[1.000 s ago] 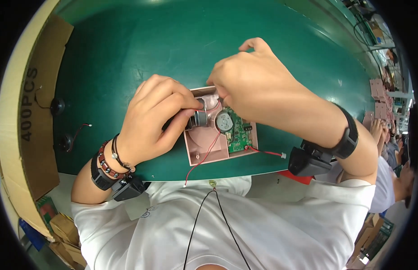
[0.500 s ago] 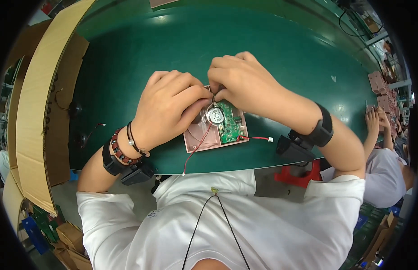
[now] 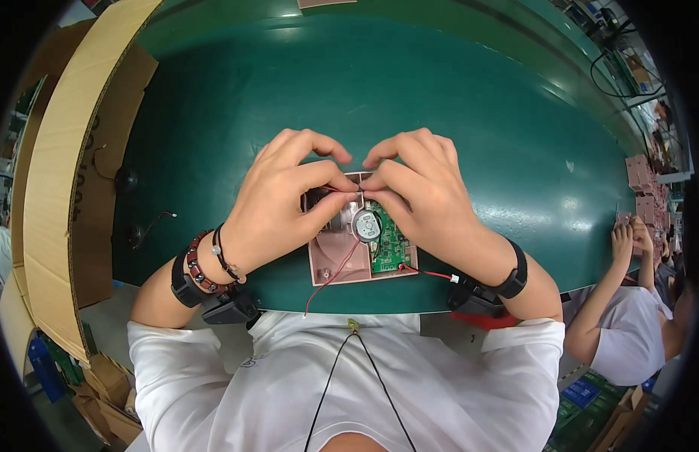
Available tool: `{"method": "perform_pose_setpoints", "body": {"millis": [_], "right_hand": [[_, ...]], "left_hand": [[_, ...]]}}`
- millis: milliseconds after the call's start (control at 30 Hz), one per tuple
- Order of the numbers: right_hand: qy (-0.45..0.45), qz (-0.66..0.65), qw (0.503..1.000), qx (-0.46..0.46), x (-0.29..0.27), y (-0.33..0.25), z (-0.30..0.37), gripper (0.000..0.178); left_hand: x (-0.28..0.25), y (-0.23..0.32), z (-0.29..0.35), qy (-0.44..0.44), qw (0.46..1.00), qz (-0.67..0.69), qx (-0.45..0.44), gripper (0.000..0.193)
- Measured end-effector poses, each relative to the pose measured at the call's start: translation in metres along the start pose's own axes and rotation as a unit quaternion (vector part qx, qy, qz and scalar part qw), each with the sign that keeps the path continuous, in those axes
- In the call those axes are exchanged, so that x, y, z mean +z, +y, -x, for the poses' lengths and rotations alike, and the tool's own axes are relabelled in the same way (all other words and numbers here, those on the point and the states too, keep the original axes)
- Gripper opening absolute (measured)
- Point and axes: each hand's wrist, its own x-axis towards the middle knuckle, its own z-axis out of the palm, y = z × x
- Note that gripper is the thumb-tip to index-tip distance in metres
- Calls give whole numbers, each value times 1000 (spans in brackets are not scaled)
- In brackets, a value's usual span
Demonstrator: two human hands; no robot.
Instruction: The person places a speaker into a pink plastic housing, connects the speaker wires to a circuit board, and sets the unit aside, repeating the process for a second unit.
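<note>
A pink plastic housing lies on the green belt near its front edge. Inside it sit a green circuit board and a small round silver motor. Red wires trail out of the housing toward me. My left hand and my right hand meet over the housing's far end, fingertips pinched together on a thin wire there. What lies under the fingers is hidden.
A cardboard box stands at the left of the belt. Two small black parts with wires lie on the belt near it. At the right another person works beside stacked pink housings.
The view has shifted and both hands have slid apart from covering the housing, so that the motor and board show. The fingertips have come together at the housing's far end.
</note>
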Motion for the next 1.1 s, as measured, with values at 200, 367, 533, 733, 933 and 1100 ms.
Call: {"method": "perform_pose_setpoints", "body": {"millis": [200, 367, 533, 733, 933, 1100], "right_hand": [[-20, -24, 998, 51, 2, -1, 3, 14], [-5, -103, 992, 70, 7, 2, 7, 13], [-65, -127, 987, 74, -1, 17, 4, 13], [-92, -116, 989, 1, -21, 0, -7, 26], [-147, 76, 973, -164, 20, -47, 9, 53], [-180, 132, 973, -60, -5, -14, 1, 55]], "left_hand": [[2, -10, 1, -39, 996, 75, -31, 7], [-8, -10, 9, -84, 996, 35, 11, 16], [-12, -11, 11, -127, 991, -18, 45, 27], [-24, -14, 16, -69, 996, -37, 38, 34], [-27, -21, 14, 79, 993, 63, 55, 31], [-30, -12, 12, 82, 992, 47, 88, 33]]}}
